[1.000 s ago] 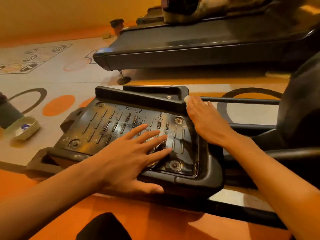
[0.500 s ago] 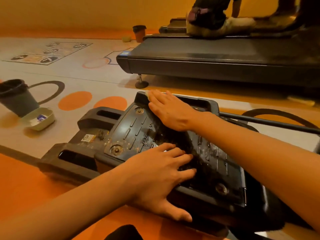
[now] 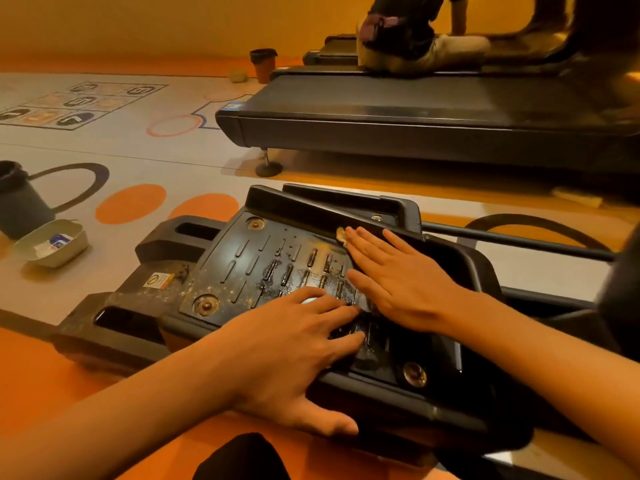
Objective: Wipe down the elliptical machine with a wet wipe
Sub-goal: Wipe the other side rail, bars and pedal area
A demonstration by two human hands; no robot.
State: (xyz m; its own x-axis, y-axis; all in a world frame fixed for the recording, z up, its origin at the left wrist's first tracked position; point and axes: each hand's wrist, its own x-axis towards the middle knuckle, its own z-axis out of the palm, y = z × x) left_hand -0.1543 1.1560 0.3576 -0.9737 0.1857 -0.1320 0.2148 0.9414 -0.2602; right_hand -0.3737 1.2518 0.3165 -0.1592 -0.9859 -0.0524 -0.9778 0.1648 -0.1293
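Note:
The elliptical's black foot pedal [image 3: 242, 268] fills the middle of the view, ribbed, wet and speckled with dirt. My left hand [image 3: 294, 344] lies flat on its near part, fingers spread and straight. My right hand [image 3: 398, 278] presses flat on the pedal's far right part, fingers straight and together. A small edge of the wet wipe [image 3: 341, 234] shows beyond the right fingertips; the rest of it is hidden under that hand.
A dark bin [image 3: 20, 202] and a pale tray [image 3: 52, 242] with a small packet stand on the floor at left. A treadmill [image 3: 415, 123] runs across the back, with a person sitting beyond it. A black rail [image 3: 519, 241] extends right of the pedal.
My right hand has slid from the pedal's far left corner to its right side. The left hand stays flat on the near part. The view has shifted slightly.

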